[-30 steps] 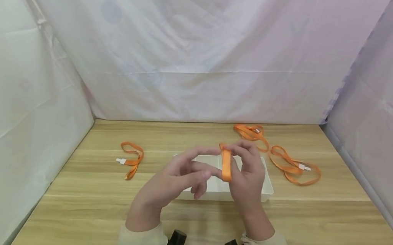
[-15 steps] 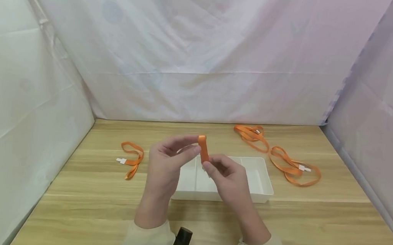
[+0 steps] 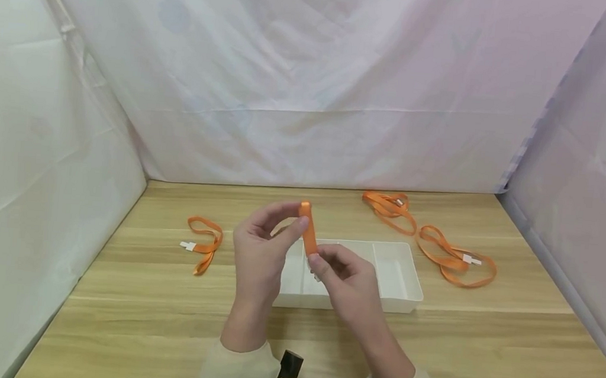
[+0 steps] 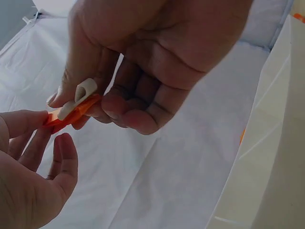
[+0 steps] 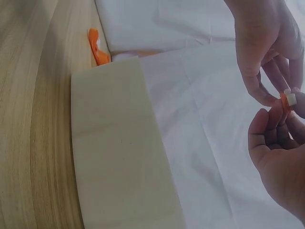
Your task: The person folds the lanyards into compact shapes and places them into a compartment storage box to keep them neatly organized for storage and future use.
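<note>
orange lanyards (image 3: 308, 234), 4; white tray (image 3: 399, 306), 1

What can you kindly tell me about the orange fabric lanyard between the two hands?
The orange fabric lanyard is folded into a flat, narrow bundle, with a small white plastic-looking clip on it. In the head view it tilts, upper end leaning left, and appears in front of the white compartmented tray. The left hand pinches its upper part, the right hand its lower end.
</note>
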A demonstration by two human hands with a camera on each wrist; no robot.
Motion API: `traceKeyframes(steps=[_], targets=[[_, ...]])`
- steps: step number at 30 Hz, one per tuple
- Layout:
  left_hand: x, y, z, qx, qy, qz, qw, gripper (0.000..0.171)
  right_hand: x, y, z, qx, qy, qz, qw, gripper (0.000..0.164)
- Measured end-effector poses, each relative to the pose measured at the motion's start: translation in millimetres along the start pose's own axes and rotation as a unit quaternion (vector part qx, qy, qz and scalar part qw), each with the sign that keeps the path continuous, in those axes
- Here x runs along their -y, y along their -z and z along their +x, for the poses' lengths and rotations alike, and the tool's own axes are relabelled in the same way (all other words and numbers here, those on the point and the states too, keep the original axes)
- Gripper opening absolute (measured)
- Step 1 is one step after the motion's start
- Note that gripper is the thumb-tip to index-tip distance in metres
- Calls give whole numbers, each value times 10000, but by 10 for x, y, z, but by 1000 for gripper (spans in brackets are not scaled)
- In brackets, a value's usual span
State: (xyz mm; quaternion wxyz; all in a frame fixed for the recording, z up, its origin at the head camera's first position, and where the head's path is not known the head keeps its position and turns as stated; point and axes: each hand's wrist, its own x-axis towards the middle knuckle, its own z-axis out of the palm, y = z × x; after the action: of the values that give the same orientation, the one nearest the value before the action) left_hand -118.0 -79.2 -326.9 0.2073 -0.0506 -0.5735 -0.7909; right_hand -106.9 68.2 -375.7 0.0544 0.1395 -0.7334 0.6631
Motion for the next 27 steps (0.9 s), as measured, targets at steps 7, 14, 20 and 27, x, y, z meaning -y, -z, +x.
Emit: traceKeyframes(steps=[7,14,20,27], targets=[[24,-39,-58,-16,-308,620,9976,27,36,-6,-22,-187,376,32,9991,8],[16,-45,-56,-80,-308,692,9971,28,48,5,-32,-185,448,100,9988,11],[35,-51,-41,-563,-263,302,9976,32,39,12,-10,113,844,93,9963,8],[22,-86,-45,-728,-368,313,9962,33,43,19,16,127,1315,-119,9912,6]])
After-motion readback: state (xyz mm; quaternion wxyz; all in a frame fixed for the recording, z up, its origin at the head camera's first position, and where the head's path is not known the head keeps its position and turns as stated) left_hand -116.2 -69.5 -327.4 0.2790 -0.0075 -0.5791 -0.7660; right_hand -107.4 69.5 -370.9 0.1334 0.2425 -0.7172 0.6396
